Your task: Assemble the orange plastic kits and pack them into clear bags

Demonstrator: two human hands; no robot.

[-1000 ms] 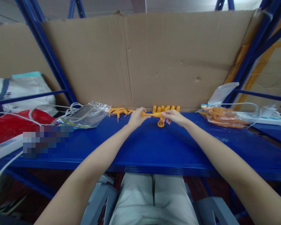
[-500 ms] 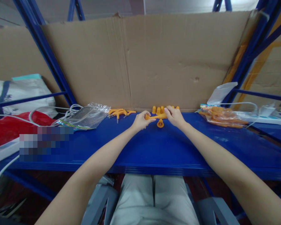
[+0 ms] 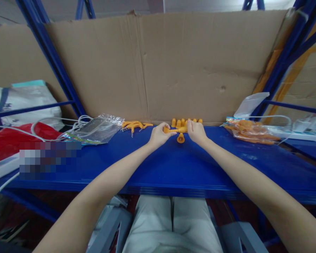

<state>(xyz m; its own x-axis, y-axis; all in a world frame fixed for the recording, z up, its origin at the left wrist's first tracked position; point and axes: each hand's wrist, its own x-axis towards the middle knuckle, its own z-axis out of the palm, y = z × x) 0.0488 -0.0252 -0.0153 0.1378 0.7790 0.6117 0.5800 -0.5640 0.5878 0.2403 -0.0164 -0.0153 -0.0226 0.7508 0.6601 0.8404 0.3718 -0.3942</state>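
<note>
My left grip (image 3: 158, 136) pinched one end of orange piece (image 3: 182, 130), right grip (image 3: 197, 132) clasped other; long axis ran crosswise between them over worktop (image 3: 160, 165). Flared cup (image 3: 180, 139) sat nearer me, closer to right.

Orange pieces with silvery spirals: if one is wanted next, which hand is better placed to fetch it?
Probably the left hand: it is nearer the orange pieces, while the right hand is farther across. Both seem to hold an orange part, so the left should let go first.

Shelf (image 3: 168, 167) lies open nearside; orange pieces (image 3: 183, 122), cardboard (image 3: 189, 66) block behind.
</note>
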